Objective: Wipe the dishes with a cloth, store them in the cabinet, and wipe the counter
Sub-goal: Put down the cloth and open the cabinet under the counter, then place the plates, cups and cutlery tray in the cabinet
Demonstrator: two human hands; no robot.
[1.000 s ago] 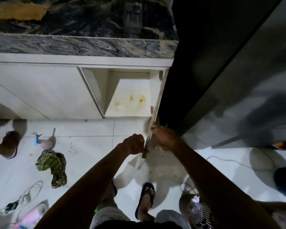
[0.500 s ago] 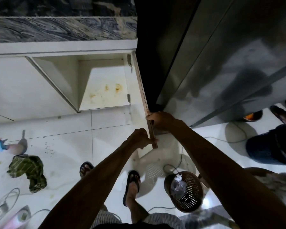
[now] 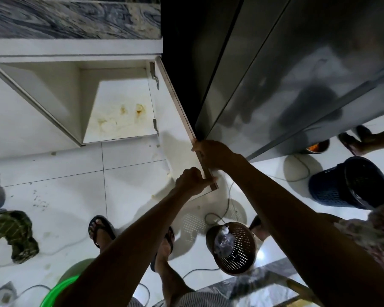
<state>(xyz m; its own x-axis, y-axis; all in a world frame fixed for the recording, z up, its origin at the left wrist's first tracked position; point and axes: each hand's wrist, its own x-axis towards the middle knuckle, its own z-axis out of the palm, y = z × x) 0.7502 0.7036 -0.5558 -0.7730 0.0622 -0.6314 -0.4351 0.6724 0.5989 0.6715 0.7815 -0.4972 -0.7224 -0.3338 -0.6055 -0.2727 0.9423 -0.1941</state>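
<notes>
The white cabinet (image 3: 40, 100) under the marble counter (image 3: 71, 18) stands with its door (image 3: 180, 120) swung wide. Its stained shelf floor (image 3: 120, 114) holds nothing. My right hand (image 3: 211, 154) grips the door's outer edge from the right side. My left hand (image 3: 193, 180) is closed on the door's lower corner just below it. A green striped cloth (image 3: 11, 231) lies crumpled on the floor tiles at the far left. No dishes show.
A dark steel fridge (image 3: 286, 69) rises right behind the door. On the floor are a brown perforated basket (image 3: 233, 249), a dark bin (image 3: 350, 182), cables, a green basin rim (image 3: 58, 289) and my sandalled feet. Other people's feet stand at both sides.
My view has shifted left and closer, so the cabinet and fridge look larger. Both hands have stayed on the door's edge; the door sits against the fridge as before.
</notes>
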